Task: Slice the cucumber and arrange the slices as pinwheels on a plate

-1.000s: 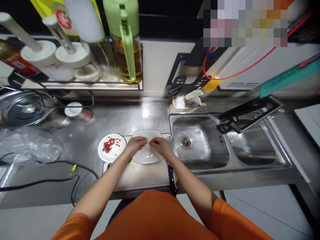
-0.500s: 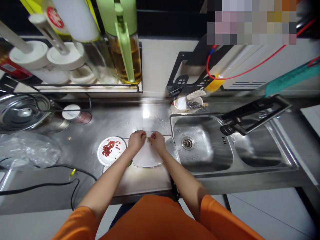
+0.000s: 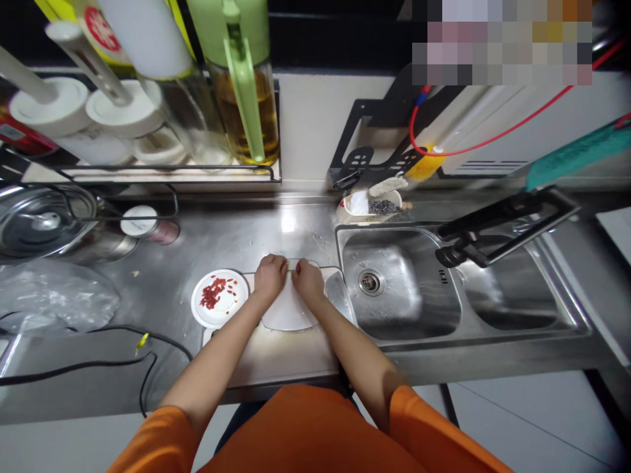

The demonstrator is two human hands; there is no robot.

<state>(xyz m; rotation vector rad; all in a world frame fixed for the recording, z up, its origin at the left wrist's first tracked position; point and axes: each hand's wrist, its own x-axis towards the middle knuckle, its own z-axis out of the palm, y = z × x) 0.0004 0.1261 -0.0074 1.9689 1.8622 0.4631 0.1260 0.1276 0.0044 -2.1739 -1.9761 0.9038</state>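
My left hand [image 3: 270,276] and my right hand [image 3: 308,281] are close together, both closed in a pinch. Between their fingertips shows a small pale yellow-green piece [image 3: 290,266], too small to name. They hover over the far part of a whitish, round-cornered plate [image 3: 290,312] that rests on a light cutting board [image 3: 290,361]. Left of my left hand stands a white plate [image 3: 233,314] with small dried red pieces [image 3: 211,293] on it. Beside my right forearm lies a flat grey metal blade [image 3: 339,294], partly covered by the arm.
A double steel sink [image 3: 409,322] with a black faucet [image 3: 483,223] is on the right. A scrubber holder [image 3: 369,210] stands behind it. On the left are a plastic bag [image 3: 54,295], a black cable [image 3: 98,361], a lidded pot [image 3: 44,223] and a jar [image 3: 150,225]. Bottles fill the rack [image 3: 172,172] above.
My fingers have shifted slightly around the small piece, and my right hand's fingers are curled in more. The plates stay where they were.
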